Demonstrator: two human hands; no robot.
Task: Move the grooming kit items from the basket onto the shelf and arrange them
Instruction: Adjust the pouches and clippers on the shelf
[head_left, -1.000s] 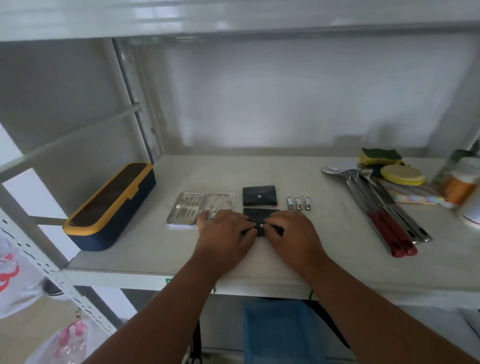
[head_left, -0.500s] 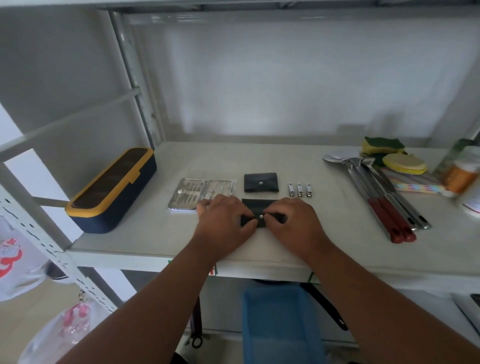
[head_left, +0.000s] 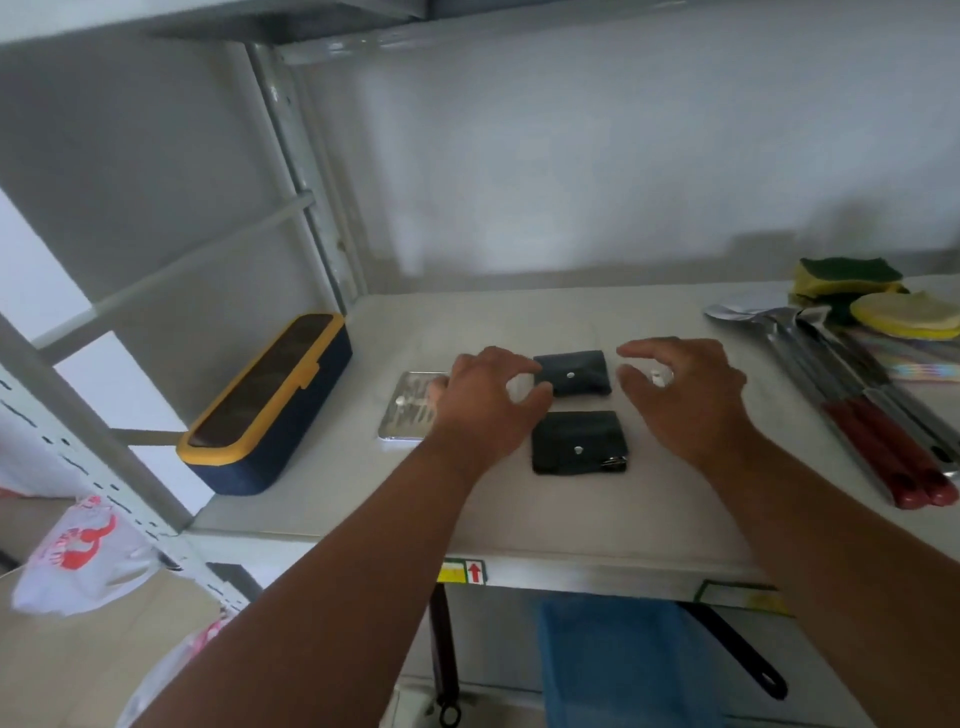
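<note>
Two dark snap pouches lie on the white shelf (head_left: 519, 525): the near pouch (head_left: 577, 441) with a metal tool tip poking from its right corner, and the far pouch (head_left: 574, 372) behind it. An open metal manicure case (head_left: 408, 410) lies to their left, partly hidden by my left hand (head_left: 485, 400). My left hand hovers left of the pouches, fingers apart, holding nothing. My right hand (head_left: 680, 395) hovers right of them, fingers apart, over small nail clippers (head_left: 658, 376) that barely show. The blue basket (head_left: 623, 660) sits under the shelf.
A navy box with a yellow rim (head_left: 270, 405) lies at the shelf's left end. Red-handled utensils (head_left: 872, 421), sponges (head_left: 852, 286) and a yellow pad (head_left: 909, 314) fill the right side. A plastic bag (head_left: 83, 556) hangs from the left upright.
Both hands let go of the near pouch and lifted apart, left hand to the left, right hand to the right. The near pouch now lies uncovered. The camera moved closer.
</note>
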